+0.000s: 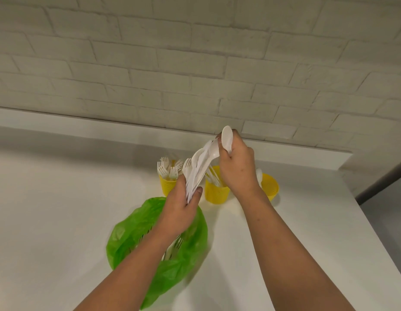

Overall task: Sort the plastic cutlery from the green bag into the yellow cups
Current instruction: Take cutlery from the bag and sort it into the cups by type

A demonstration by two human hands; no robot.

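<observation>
looking like a home kitchen, smooth white countertop (pixel 60 198) running along a white-painted brick wall (pixel 195 52), yellow plastic cups (pixel 216 194) of white plastic forks (pixel 167 169) standing on it

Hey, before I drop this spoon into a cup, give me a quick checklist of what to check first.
1. One spoon gripped in the right hand: ok.
2. The cutlery bundle gripped by the left hand: ok.
3. The right cup shows a spoon-like tip: ok.
4. The left cup holds forks: ok.
5. What the middle cup holds: cannot tell.
6. The green bag emptied: not ok, loose cutlery inside.
</observation>
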